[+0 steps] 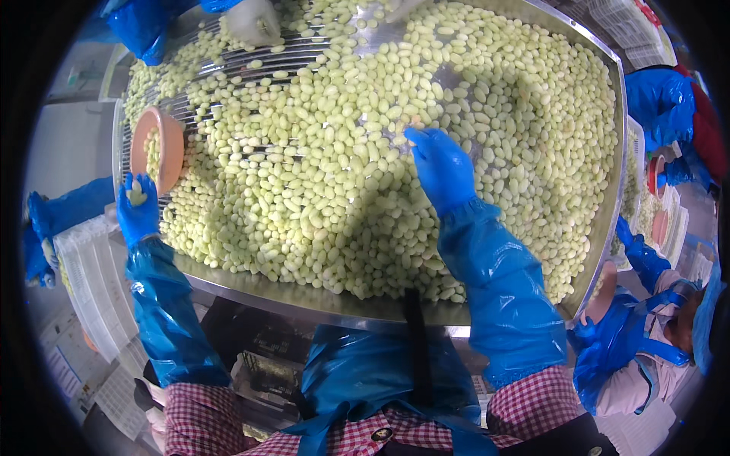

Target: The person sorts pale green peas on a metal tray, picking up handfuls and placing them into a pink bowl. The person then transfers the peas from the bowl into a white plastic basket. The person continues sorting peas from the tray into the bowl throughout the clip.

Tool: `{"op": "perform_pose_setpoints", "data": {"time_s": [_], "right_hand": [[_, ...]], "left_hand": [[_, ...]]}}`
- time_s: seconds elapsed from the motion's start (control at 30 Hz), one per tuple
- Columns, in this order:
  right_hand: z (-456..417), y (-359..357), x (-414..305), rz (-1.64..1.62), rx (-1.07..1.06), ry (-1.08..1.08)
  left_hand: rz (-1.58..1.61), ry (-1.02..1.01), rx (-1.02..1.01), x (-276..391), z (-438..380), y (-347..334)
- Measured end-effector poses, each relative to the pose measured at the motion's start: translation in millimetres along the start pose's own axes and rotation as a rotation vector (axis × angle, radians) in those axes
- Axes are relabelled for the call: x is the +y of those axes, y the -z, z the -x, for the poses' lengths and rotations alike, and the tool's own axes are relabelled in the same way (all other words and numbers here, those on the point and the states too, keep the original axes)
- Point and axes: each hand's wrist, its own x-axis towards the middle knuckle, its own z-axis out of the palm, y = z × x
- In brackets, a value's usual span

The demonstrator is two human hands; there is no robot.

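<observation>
Peeled-looking pale green grapes (319, 188) cover a metal sorting table (619, 142) in front of me. My left hand (138, 208), in a blue glove, is at the table's left edge with a few grapes held in its curled fingers. Just above it a pinkish-orange plastic bowl (171, 151), tilted and partly filled with grapes, rests on the slatted part. My right hand (442, 165), gloved in blue, is over the grapes right of the middle, thumb and fingers drawn together beside some brownish grapes (412, 121). Whether its fingertips hold a grape cannot be told.
A raised metal rim (319, 316) runs along the near side. White crates (97, 279) stand at the left. Co-workers in blue sleeves are at the far left, upper left and right (616, 342). A whitish gloved hand (254, 23) reaches over the slats (268, 57) from across.
</observation>
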Motion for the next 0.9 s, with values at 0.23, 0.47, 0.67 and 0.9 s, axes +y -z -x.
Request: {"op": "perform_pose_setpoints", "data": {"time_s": [0.23,0.47,0.67,0.9], "right_hand": [[-21.0,-24.7,-0.3,0.017,-0.143,-0.287],[130.7,90.9,-21.4,-0.479,-0.553,-0.229],[290.6,162.6,16.2,-0.569,-0.985,-0.417],[152.4,129.0,60.2,-0.106,0.146,-0.4]], "left_hand": [[0.008,-0.101,-0.193,46.9,119.5,-108.5],[0.07,0.266,-0.607,27.7,276.4,-236.2],[-0.764,-0.902,-1.172,33.5,357.9,-298.0],[-1.205,-0.726,-1.067,13.5,318.9,-294.8]]}}
